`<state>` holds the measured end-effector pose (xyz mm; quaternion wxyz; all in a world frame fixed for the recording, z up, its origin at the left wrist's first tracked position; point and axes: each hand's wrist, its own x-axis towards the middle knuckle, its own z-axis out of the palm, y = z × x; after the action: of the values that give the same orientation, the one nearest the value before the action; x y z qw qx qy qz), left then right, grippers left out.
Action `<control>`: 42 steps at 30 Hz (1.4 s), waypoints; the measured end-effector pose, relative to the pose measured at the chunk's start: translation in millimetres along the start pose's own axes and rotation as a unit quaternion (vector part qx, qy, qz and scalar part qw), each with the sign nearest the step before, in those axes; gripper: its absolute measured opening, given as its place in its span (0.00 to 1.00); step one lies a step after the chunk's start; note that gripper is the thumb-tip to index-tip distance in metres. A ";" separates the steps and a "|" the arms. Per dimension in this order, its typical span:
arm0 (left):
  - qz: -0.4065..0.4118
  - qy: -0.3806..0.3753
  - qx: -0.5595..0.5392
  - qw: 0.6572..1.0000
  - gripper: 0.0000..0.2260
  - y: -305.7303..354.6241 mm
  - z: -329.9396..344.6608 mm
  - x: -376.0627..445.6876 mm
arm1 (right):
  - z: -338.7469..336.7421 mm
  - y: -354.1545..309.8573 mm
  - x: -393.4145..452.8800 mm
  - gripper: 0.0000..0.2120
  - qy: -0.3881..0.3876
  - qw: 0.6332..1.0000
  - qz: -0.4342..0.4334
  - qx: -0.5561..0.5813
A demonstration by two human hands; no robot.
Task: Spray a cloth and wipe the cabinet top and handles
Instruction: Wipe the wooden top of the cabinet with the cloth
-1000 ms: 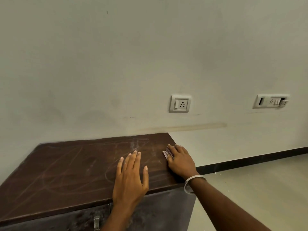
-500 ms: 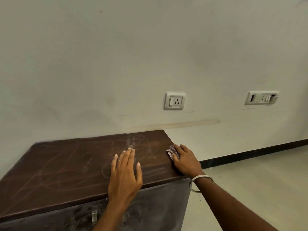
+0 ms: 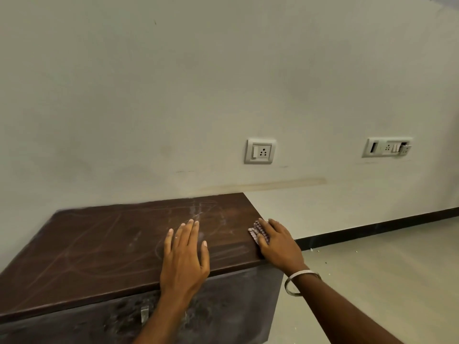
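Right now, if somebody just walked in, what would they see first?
Probably the dark brown wooden cabinet top, low against the pale wall and covered in chalky swirl marks. Two bare hands sit on it: the left hand lies flat near the front edge, and the right hand presses a small pinkish patterned cloth at the right edge. Higher on the wall, a white socket plate stands out.

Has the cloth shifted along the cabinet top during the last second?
Barely: the cloth under the right hand sits at the cabinet top's right edge throughout.
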<state>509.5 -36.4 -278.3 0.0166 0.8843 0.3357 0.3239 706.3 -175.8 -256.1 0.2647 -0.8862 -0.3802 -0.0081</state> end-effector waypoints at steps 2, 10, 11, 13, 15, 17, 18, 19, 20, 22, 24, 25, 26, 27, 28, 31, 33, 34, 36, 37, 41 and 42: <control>0.005 -0.001 0.005 1.000 0.26 -2.7 -2.9 -2.0 | -2.1 3.2 -2.0 0.25 0.005 1.000 0.027 0.015; -0.015 0.010 0.026 0.999 0.27 -20.7 -12.0 -7.4 | 23.8 -48.6 -29.3 0.25 0.014 0.998 -0.044 -0.038; -0.022 0.012 0.026 0.999 0.27 -22.7 -13.2 -8.2 | 29.2 -58.0 -33.7 0.25 0.008 0.998 -0.058 -0.034; -0.034 0.016 0.024 0.999 0.27 -27.0 -15.9 -9.2 | 36.7 -70.3 -40.2 0.25 0.001 0.996 -0.081 -0.034; -0.043 0.018 0.022 0.999 0.27 -30.9 -17.9 -10.8 | 36.3 -69.9 -41.8 0.25 -0.009 0.996 -0.088 -0.027; -0.048 0.020 0.018 0.998 0.27 -34.3 -19.4 -12.1 | 31.6 -60.2 -40.4 0.25 -0.011 0.997 -0.077 -0.022; -0.049 0.021 0.017 0.998 0.27 -35.7 -19.6 -12.5 | 28.6 -54.0 -39.3 0.25 -0.005 0.998 -0.066 -0.024; -0.047 0.019 0.018 0.999 0.27 -36.3 -19.5 -12.8 | 25.7 -47.9 -38.1 0.25 0.004 0.998 -0.049 -0.027; -0.045 0.018 0.020 0.999 0.27 -36.3 -19.6 -13.2 | 23.1 -43.0 -37.2 0.26 0.012 0.999 -0.032 -0.030; -0.040 0.013 0.027 0.999 0.27 -35.9 -19.5 -13.5 | 20.5 -39.2 -35.7 0.26 0.015 0.999 -0.009 -0.039; -0.037 0.009 0.031 0.999 0.27 -35.5 -19.4 -13.6 | 22.4 -43.8 -36.0 0.26 0.013 0.999 0.003 -0.046; -0.036 0.009 0.032 0.999 0.27 -35.4 -19.6 -13.6 | 24.3 -48.7 -36.9 0.26 0.014 0.999 0.005 -0.048; -0.036 0.009 0.033 0.999 0.27 -35.3 -19.5 -13.4 | 26.7 -55.0 -37.8 0.26 0.016 0.999 0.003 -0.049; -0.036 0.008 0.033 0.999 0.27 -35.1 -19.3 -13.2 | 30.1 -62.2 -38.7 0.26 0.016 0.999 -0.007 -0.051; -0.037 0.007 0.033 0.999 0.27 -34.8 -18.8 -12.9 | 34.1 -70.1 -39.9 0.26 0.015 0.998 -0.022 -0.053; -0.039 0.007 0.036 0.999 0.27 -34.3 -17.3 -12.2 | 47.9 -97.2 -44.6 0.26 -0.004 0.997 -0.067 -0.046; -0.041 0.006 0.039 0.998 0.27 -34.4 -16.8 -11.5 | 56.6 -110.9 -47.4 0.26 -0.017 0.994 -0.096 -0.045; -0.043 0.007 0.039 0.998 0.27 -34.6 -16.4 -11.3 | 58.9 -114.6 -48.5 0.27 -0.020 0.993 -0.108 -0.047; -0.046 0.009 0.036 0.998 0.27 -35.3 -15.6 -11.5 | 58.1 -114.0 -47.5 0.26 -0.033 0.992 -0.113 -0.039; -0.046 0.011 0.033 0.998 0.27 -35.7 -15.3 -11.6 | 56.3 -110.4 -45.6 0.26 -0.040 0.992 -0.112 -0.035; -0.047 0.015 0.032 0.998 0.27 -35.4 -15.6 -11.8 | 45.0 -83.9 -30.5 0.26 -0.035 0.995 -0.081 -0.041; -0.047 0.015 0.032 0.998 0.27 -35.5 -15.8 -11.7 | 40.9 -76.1 -25.9 0.26 -0.033 0.996 -0.066 -0.045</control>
<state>473.0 -19.1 -281.2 -0.0013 0.8627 0.3873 0.3253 628.6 -130.3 -261.7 0.2106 -0.8701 -0.4455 -0.0139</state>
